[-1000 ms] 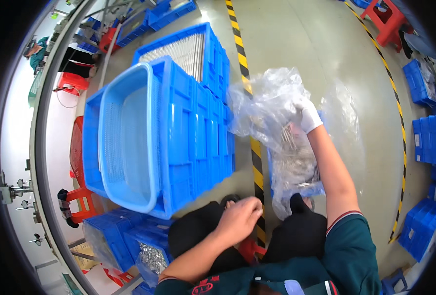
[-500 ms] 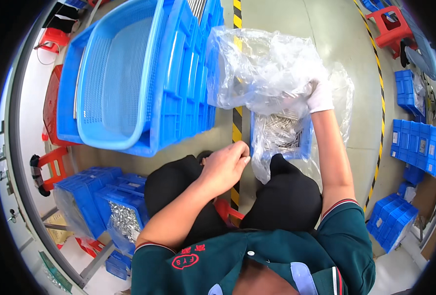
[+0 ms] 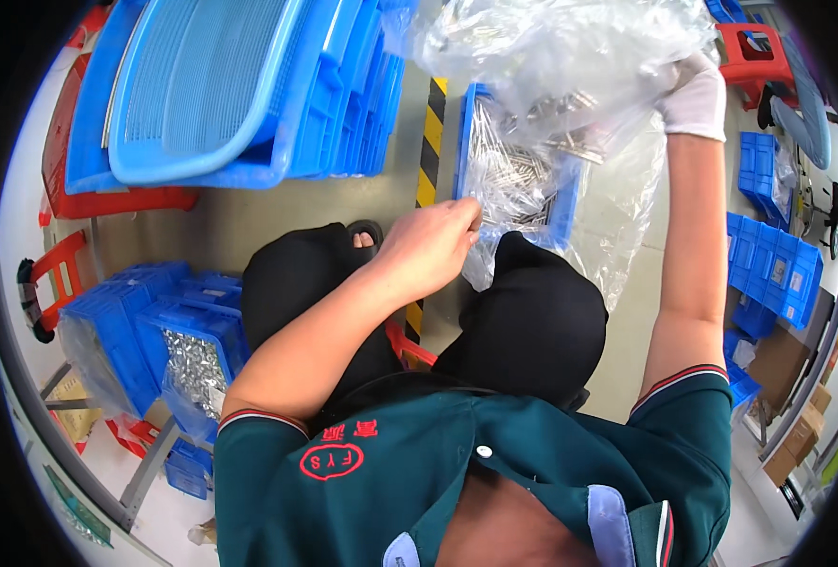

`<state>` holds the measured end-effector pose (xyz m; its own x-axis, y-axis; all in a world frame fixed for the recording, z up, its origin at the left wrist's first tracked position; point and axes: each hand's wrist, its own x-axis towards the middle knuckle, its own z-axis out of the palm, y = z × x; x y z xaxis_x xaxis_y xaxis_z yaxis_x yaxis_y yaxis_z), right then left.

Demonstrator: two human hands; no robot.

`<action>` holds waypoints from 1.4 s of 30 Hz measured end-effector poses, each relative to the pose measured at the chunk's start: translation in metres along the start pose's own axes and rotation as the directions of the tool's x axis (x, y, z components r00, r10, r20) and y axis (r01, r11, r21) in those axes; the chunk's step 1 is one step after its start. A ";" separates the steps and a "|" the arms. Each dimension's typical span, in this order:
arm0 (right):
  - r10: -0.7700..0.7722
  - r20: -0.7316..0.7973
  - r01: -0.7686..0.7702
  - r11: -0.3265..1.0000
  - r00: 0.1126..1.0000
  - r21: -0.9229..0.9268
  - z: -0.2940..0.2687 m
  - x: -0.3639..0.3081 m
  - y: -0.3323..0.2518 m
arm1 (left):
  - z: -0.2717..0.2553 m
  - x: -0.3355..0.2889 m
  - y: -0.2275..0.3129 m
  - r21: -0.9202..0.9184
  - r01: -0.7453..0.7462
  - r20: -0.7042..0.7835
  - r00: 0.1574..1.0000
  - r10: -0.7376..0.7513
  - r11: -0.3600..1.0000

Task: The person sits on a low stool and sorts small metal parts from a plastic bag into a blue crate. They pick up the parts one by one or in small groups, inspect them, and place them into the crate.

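My right hand (image 3: 695, 99), in a white glove, grips a large crumpled clear plastic bag (image 3: 570, 42), lifted at the far side. Several slim metal pins (image 3: 575, 142) show at the bag's lower side, above a blue bin (image 3: 562, 210). The bin is lined with clear plastic and holds many more metal pins (image 3: 509, 175). My bare left hand (image 3: 430, 248) is closed at the bin's near left corner, by the plastic liner. Its curled fingers hide whatever they may hold.
Stacked blue crates with a light blue mesh basket (image 3: 201, 94) stand at the far left. Lower left are blue bins, one with small metal parts (image 3: 192, 369). Yellow-black floor tape (image 3: 430, 142) runs left of the pin bin. More blue crates (image 3: 776, 269) and a red stool (image 3: 757, 66) line the right.
My right hand has moved right and farther out, raising the bag and exposing pins at its lower side. My left hand stays closed beside the bin. The whole view has shifted.
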<state>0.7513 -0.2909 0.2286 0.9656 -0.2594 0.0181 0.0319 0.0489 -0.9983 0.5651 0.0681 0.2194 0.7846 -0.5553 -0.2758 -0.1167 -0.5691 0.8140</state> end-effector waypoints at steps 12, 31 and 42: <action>0.167 -0.193 -0.102 0.946 0.967 0.307 0.023 0.105 0.001 | 0.012 0.005 0.002 0.047 -0.031 0.069 0.997 0.028 0.998; 0.292 -0.175 -0.295 0.955 0.940 0.006 0.029 0.065 0.175 | 0.005 0.006 0.000 0.008 -0.007 0.131 0.991 0.006 1.000; 0.183 -0.030 -0.181 0.909 0.983 -0.375 0.004 -0.021 0.197 | 0.000 0.005 0.006 0.046 -0.030 0.087 0.996 0.026 0.998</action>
<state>0.7378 -0.2720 0.0315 0.9467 -0.2753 -0.1671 -0.2430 -0.2704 -0.9316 0.5683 0.0612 0.2229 0.7257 -0.6203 -0.2977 -0.1683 -0.5795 0.7974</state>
